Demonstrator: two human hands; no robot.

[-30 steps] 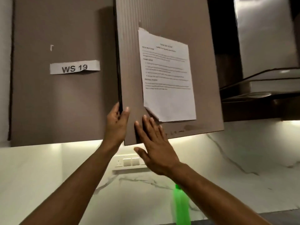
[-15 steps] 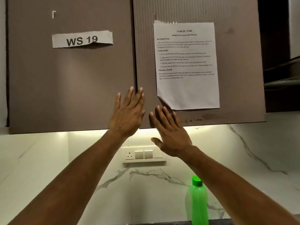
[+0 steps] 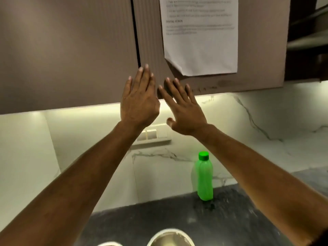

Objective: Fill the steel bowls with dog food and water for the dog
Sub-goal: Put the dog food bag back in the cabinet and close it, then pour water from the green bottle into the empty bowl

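Head view: both hands, left hand [image 3: 139, 102] and right hand [image 3: 184, 110], flat-fingered on cabinet doors [image 3: 195, 82], steel bowls [image 3: 170, 237] far below.

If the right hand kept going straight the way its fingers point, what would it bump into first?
Most likely the cabinet door: the right hand is open, its fingers aimed up at the door's lower edge, just below the paper sheet. Depth is unclear; it may already be touching.
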